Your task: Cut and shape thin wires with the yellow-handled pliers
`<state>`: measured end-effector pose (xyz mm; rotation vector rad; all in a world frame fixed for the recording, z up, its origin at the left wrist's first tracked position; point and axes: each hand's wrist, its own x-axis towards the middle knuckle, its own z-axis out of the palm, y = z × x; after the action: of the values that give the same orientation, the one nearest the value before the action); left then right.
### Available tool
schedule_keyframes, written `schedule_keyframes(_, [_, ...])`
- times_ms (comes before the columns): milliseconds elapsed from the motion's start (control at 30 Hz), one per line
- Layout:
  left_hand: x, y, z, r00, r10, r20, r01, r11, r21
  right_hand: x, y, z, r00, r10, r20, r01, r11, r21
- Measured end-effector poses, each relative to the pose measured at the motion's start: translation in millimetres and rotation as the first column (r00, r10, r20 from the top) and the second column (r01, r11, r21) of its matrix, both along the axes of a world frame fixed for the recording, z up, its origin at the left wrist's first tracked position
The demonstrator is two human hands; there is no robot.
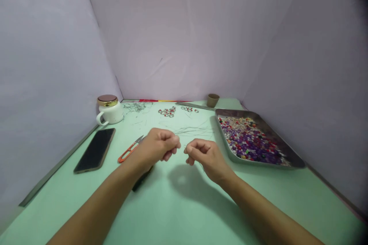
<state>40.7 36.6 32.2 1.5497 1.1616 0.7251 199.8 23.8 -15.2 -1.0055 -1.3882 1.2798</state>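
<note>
Above the middle of the table, my left hand (164,144) is closed in a pinch; whatever lies between its fingertips is too small to make out. Just to the right, with a small gap between them, my right hand (205,157) pinches a thin wire (184,146). A small loop of it shows at the fingertips, and a fine tail hangs below the palm. Behind the hands lie several loose thin wires (192,129). Orange thread snips (128,154) rest beside my left wrist, and a dark object (141,180) is partly hidden under that forearm.
A metal tray (224,141) of mixed beads (253,141) stands at right. On the left are a phone (95,150) and a lidded white mug (112,113). Farther back are red-beaded rings (167,112), wire scraps (136,106) and a small brown cup (212,100).
</note>
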Motion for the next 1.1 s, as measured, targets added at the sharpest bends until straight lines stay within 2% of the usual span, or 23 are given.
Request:
schedule_keyframes(100, [-12, 5, 5.0, 1.0, -0.006, -0.003, 0.007, 0.989, 0.15, 1, 3, -2.1, 0.977, 0.062, -0.205, -0.087, 0.989, -0.115])
schedule_keyframes(267, [-11, 3, 3.3, 0.99, -0.137, -0.038, 0.142, 0.938, 0.316, 1, 2, -3.8, 0.935, 0.112, -0.338, -0.175, 0.971, -0.162])
schedule_keyframes(367, [-5, -1, -0.4, 0.975, -0.202, -0.091, 0.221, 0.853, 0.472, -1, 0, -5.8, 0.906, 0.153, -0.396, -0.242, 0.952, -0.187])
schedule_keyframes(467, [-4, -3, -2.5, 0.95, -0.253, -0.185, 0.313, 0.739, 0.597, -3, -2, -8.7, 0.874, 0.212, -0.438, -0.326, 0.923, -0.203])
schedule_keyframes(533, [-4, -4, -2.6, 0.928, -0.269, -0.258, 0.373, 0.676, 0.636, -4, -3, -10.0, 0.857, 0.24, -0.456, -0.367, 0.906, -0.213])
schedule_keyframes(600, [-3, -6, -2.0, 0.917, -0.237, -0.322, 0.396, 0.647, 0.651, -5, -2, -10.1, 0.864, 0.242, -0.442, -0.36, 0.91, -0.205])
schedule_keyframes(633, [-2, -7, -1.5, 0.915, -0.199, -0.351, 0.391, 0.648, 0.654, -5, -2, -9.5, 0.882, 0.232, -0.41, -0.331, 0.925, -0.188])
schedule_keyframes(700, [0, -8, -0.6, 0.91, -0.107, -0.4, 0.359, 0.688, 0.631, -5, -3, -7.9, 0.946, 0.182, -0.268, -0.22, 0.968, -0.12])
schedule_keyframes(767, [3, -9, -0.8, 0.902, -0.033, -0.43, 0.292, 0.781, 0.552, -4, -4, -7.0, 0.997, 0.081, -0.018, -0.08, 0.995, 0.057])
schedule_keyframes(800, [5, -10, -1.7, 0.901, -0.004, -0.435, 0.239, 0.839, 0.488, -4, -5, -7.3, 0.993, 0.012, 0.115, -0.033, 0.982, 0.188])
schedule_keyframes(867, [7, -10, -5.4, 0.901, 0.049, -0.43, 0.12, 0.926, 0.358, -4, -8, -9.8, 0.937, -0.145, 0.319, -0.016, 0.891, 0.453])
schedule_keyframes(933, [9, -8, -10.6, 0.907, 0.099, -0.409, 0.019, 0.961, 0.275, -5, -10, -13.4, 0.878, -0.249, 0.408, -0.043, 0.809, 0.586])
schedule_keyframes(967, [10, -6, -13.0, 0.913, 0.115, -0.39, -0.014, 0.968, 0.251, -6, -10, -14.9, 0.87, -0.262, 0.417, -0.034, 0.813, 0.582])
schedule_keyframes(1000, [10, -4, -14.8, 0.923, 0.122, -0.365, -0.037, 0.972, 0.231, -7, -9, -15.7, 0.884, -0.248, 0.396, 0.001, 0.848, 0.53])
schedule_keyframes(1067, [10, 1, -16.3, 0.95, 0.124, -0.287, -0.073, 0.981, 0.18, -8, -6, -15.5, 0.957, -0.167, 0.237, 0.093, 0.952, 0.292])
schedule_keyframes(1100, [9, 3, -16.2, 0.961, 0.128, -0.244, -0.091, 0.983, 0.158, -8, -3, -14.8, 0.983, -0.142, 0.114, 0.124, 0.981, 0.148])
